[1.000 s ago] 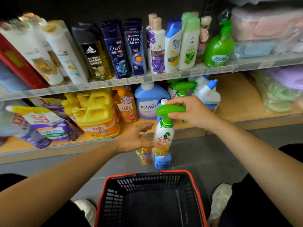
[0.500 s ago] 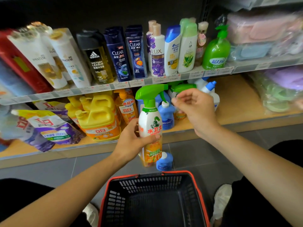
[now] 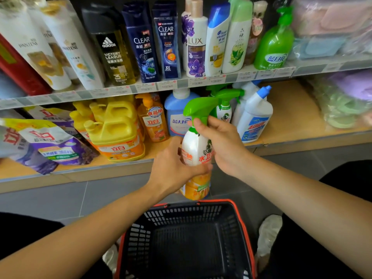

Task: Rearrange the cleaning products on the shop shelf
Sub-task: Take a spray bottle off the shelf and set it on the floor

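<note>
A white spray bottle with a green trigger head and an orange base is held upright in front of the lower shelf. My left hand grips its body from the left. My right hand grips its neck and upper body from the right, thumb just under the trigger. Behind it on the lower shelf stand a second green-trigger spray bottle, a blue detergent bottle and a white toilet cleaner with a blue cap.
Yellow jugs, an orange pump bottle and refill pouches fill the lower shelf's left. Shampoos and a green soap bottle line the upper shelf. A black basket with a red rim sits on the floor below. Bare shelf board lies right.
The spray bottle passed from my right hand to my left, then moved right. My right hand let go, then came back and took hold of its neck.
</note>
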Action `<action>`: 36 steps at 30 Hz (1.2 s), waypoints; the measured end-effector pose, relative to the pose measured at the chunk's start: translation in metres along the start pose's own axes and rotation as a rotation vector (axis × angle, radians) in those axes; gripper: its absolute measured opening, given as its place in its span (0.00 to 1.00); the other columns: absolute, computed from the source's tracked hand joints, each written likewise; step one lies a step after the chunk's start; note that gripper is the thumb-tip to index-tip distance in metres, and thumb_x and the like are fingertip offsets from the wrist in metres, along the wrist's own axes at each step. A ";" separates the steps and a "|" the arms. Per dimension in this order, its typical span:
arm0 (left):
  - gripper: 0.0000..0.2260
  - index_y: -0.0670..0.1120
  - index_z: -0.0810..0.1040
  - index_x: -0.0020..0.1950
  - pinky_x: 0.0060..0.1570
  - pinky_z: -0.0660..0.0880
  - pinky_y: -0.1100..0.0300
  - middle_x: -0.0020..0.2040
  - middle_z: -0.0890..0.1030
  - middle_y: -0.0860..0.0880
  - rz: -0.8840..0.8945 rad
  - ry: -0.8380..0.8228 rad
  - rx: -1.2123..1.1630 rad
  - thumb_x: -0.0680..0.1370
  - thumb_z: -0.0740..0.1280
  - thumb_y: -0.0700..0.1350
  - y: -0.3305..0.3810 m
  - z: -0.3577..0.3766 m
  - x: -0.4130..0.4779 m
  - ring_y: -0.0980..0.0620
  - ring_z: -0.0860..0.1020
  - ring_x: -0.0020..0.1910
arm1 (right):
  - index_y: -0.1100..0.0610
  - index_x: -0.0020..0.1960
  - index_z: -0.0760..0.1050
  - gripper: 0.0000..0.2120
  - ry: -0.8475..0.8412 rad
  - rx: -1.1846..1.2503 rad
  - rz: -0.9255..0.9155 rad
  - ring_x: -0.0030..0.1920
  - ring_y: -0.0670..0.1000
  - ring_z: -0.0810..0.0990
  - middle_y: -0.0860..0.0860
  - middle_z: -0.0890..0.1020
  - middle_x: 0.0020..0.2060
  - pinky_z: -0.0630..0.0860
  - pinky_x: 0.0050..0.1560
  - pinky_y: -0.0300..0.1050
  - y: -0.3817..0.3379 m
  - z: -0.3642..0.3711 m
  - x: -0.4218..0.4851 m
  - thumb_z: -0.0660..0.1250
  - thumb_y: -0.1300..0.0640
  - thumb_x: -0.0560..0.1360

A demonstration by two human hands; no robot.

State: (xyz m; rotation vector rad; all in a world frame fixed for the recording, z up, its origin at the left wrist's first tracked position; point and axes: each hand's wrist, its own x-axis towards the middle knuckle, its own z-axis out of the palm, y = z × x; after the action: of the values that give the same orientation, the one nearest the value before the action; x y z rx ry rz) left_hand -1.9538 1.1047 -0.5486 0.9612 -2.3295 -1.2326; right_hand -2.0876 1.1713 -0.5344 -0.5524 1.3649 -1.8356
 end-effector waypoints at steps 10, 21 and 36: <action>0.20 0.48 0.81 0.57 0.40 0.81 0.59 0.51 0.87 0.46 -0.124 -0.326 -0.507 0.67 0.80 0.46 0.000 -0.008 0.010 0.47 0.86 0.49 | 0.58 0.59 0.81 0.12 -0.064 0.173 0.247 0.51 0.56 0.85 0.58 0.85 0.52 0.82 0.53 0.55 -0.009 -0.005 0.008 0.68 0.54 0.78; 0.32 0.55 0.76 0.57 0.47 0.83 0.53 0.48 0.85 0.58 -0.025 -0.079 -0.164 0.57 0.80 0.63 0.003 0.005 0.003 0.63 0.83 0.46 | 0.50 0.45 0.87 0.03 0.181 -0.081 -0.059 0.46 0.50 0.87 0.51 0.88 0.43 0.83 0.48 0.45 0.002 0.007 -0.009 0.78 0.55 0.71; 0.21 0.51 0.80 0.61 0.51 0.79 0.56 0.53 0.85 0.51 0.152 -0.127 -0.420 0.70 0.69 0.56 0.009 -0.041 0.027 0.55 0.82 0.53 | 0.57 0.53 0.85 0.10 -0.036 -0.248 -0.271 0.50 0.49 0.83 0.53 0.87 0.48 0.80 0.56 0.49 0.003 -0.005 -0.005 0.76 0.59 0.73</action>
State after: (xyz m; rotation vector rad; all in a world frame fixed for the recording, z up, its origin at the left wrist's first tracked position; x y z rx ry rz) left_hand -1.9532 1.0646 -0.5185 0.5684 -2.0600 -1.6657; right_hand -2.0878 1.1778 -0.5381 -0.9339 1.5662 -1.8649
